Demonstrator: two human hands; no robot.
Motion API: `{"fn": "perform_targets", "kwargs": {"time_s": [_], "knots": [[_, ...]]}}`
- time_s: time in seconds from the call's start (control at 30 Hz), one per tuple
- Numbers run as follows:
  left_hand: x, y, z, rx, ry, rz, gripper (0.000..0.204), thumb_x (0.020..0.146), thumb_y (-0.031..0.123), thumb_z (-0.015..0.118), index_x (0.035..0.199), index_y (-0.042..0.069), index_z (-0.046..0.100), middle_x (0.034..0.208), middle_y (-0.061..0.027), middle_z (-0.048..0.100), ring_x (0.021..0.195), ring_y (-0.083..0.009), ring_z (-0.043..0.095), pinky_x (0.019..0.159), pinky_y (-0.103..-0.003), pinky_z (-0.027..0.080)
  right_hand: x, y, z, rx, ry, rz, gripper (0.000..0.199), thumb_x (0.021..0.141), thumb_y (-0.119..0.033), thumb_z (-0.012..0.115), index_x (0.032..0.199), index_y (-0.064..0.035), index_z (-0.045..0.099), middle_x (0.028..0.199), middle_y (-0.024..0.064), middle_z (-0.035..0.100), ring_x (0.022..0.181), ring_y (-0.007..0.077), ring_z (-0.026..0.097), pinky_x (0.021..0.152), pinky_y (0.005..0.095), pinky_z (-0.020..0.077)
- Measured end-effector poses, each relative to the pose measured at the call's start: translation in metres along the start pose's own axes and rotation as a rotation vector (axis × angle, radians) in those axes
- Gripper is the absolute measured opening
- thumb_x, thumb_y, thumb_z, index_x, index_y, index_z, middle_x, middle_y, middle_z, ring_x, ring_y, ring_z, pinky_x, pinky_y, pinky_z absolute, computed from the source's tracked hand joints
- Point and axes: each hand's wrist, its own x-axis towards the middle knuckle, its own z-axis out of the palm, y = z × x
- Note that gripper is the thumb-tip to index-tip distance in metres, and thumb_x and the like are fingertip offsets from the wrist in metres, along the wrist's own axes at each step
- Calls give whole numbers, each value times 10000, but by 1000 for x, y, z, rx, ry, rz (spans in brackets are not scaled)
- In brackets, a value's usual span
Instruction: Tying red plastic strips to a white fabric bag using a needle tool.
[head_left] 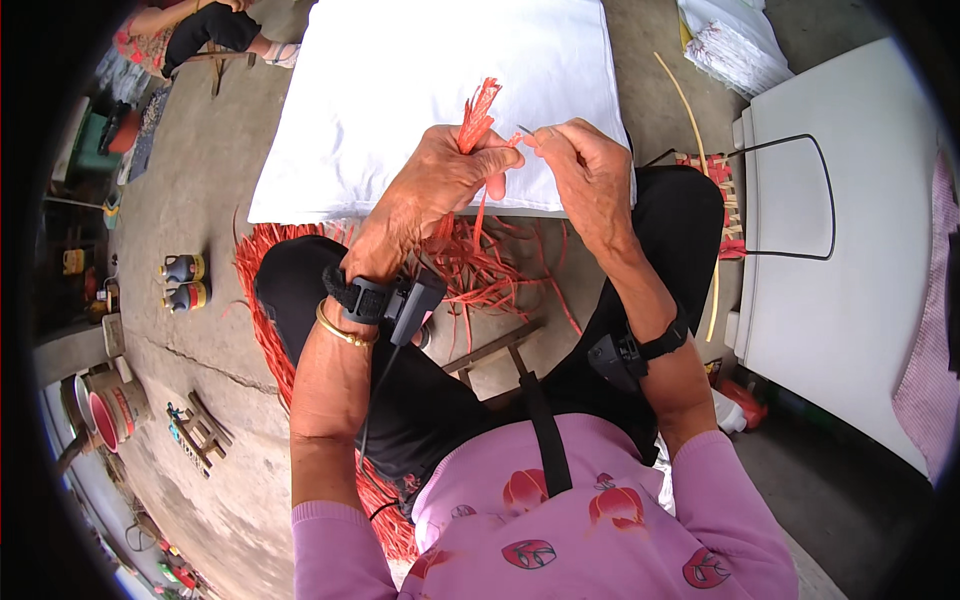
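Left hand (pixel 440 175) fisted on red strip bundle (pixel 478 115), right hand (pixel 590 170) apparently pinching one strip, w/ white cloth (pixel 400 90) behind.

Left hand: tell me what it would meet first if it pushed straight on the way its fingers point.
The left hand, gripping a bundle of red strips, points toward the right hand. It would likely meet the right hand's fingertips first; they look almost touching, though depth is unclear.

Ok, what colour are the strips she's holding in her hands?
Orange-red: the bundle of strips pinched in the left hand, right hand alongside. Head view shows it best.
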Motion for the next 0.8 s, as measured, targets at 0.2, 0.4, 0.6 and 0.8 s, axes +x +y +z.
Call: {"fn": "perform_targets", "kwargs": {"time_s": [0.2, 0.4, 0.6, 0.8], "knots": [[0, -3, 0, 111, 21, 62, 167, 851, 211, 623, 861, 49, 663, 560, -11, 561, 385, -31, 321, 355, -200, 216, -2, -3, 0, -141, 16, -98, 84, 787, -64, 573, 779, -7, 633, 582, 89, 497, 481, 156, 435, 451, 299, 345], [0, -5, -1, 177, 16, 109, 171, 851, 220, 624, 855, 53, 662, 565, -11, 567, 396, -30, 330, 364, -199, 226, -2, 0, 1, -184, 4, -122, 73, 783, -54, 568, 769, -5, 619, 567, 90, 469, 476, 166, 432, 448, 309, 340], [2, -6, -2, 161, 15, 117, 163, 859, 209, 613, 865, 55, 663, 571, -15, 575, 395, -28, 329, 363, -197, 227, -2, 1, 2, -189, 10, -133, 76, 784, -53, 562, 758, -2, 613, 572, 88, 474, 479, 174, 440, 449, 311, 344], [3, -7, -3, 152, 27, 123, 162, 863, 203, 607, 862, 51, 661, 571, -19, 575, 388, -26, 320, 355, -194, 223, -2, 0, 3, -203, 53, -138, 76, 781, -57, 569, 782, -4, 625, 605, 87, 515, 495, 176, 468, 456, 304, 364]]}}
